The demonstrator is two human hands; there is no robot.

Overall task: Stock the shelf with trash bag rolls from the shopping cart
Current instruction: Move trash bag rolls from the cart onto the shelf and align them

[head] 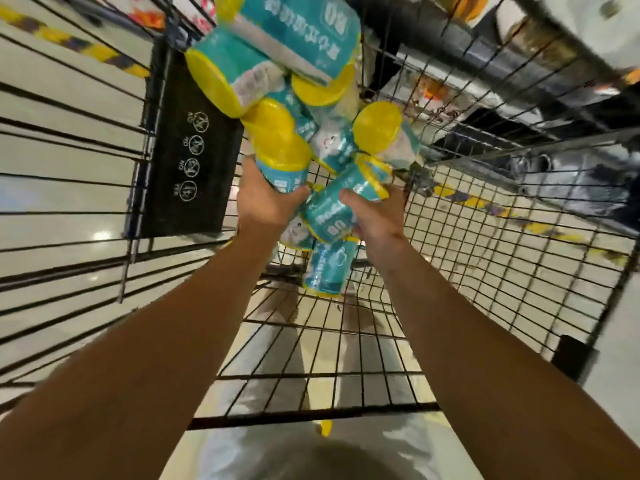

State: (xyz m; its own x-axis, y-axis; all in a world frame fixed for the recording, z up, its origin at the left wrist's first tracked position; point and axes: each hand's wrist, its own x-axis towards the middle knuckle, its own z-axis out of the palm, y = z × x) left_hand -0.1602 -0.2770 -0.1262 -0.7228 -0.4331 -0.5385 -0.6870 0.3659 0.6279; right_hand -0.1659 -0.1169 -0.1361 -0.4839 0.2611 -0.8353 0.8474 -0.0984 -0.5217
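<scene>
Fingers of the left hand curl around a teal plastic-wrapped trash bag roll with a yellow end, the thumb pressed along its lower side, while fingers of the right hand close on a second teal roll lying at a slant between the two hands, the thumb laid across its printed wrapper. Both hands are clamped on their rolls inside the black wire shopping cart, arms stretched deep toward its far end. The remaining rolls lie heaped just beyond the hands: a larger teal multi-roll pack with white lettering sits at the far end of the heap, more yellow-capped rolls lean against each other below it, and one loose teal roll rests on the wire floor directly under the right wrist. To do this pick well, each hand likely needs a firm wrap around the middle of its roll, since the glossy film looks slippery and the neighbouring rolls touch the held ones and could tumble as these lift out. Raising both rolls straight up before drawing them back would probably keep them clear of the black plastic seat flap with white pictograms on the left and the wire sides. No shelf is visible, so the placing spot cannot be judged. A pale tiled floor shows through the cart's bars.
</scene>
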